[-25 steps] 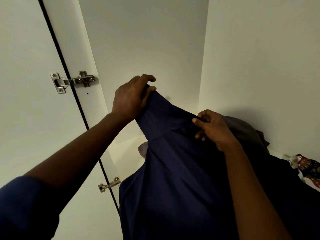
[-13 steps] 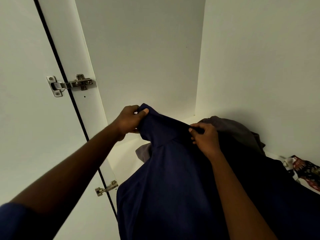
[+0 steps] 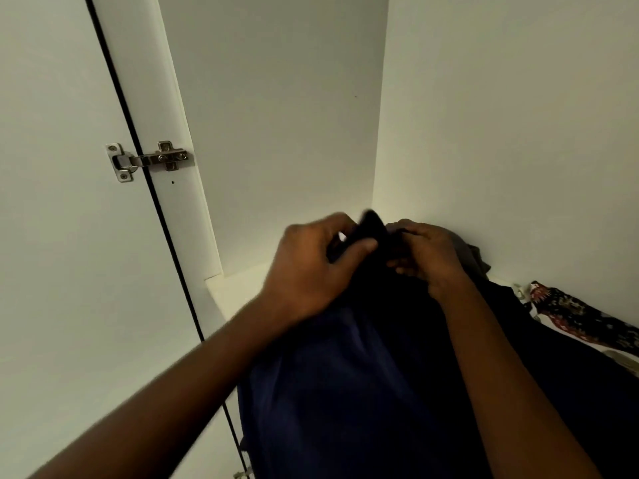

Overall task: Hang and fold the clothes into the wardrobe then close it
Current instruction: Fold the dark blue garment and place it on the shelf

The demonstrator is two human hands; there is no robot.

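Navy garment (image 3: 345, 392) hangs vertically, top up | left hand (image 3: 304, 271), right hand (image 3: 428, 257) pinch that top | grey cloth (image 3: 475, 255) behind right fingers (image 3: 401, 267)

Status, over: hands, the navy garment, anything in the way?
Left hand, right hand both grip navy garment at its top. Garment inside wardrobe, door open. Grey garment close behind, patterned garment at right; hanger not visible.

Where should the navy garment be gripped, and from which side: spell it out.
Pinch the navy garment at its bunched top edge, where the left hand and right hand pinch it; everything below hangs slack. Probably come from the left front, since the grey garment and patterned cloth crowd its right.
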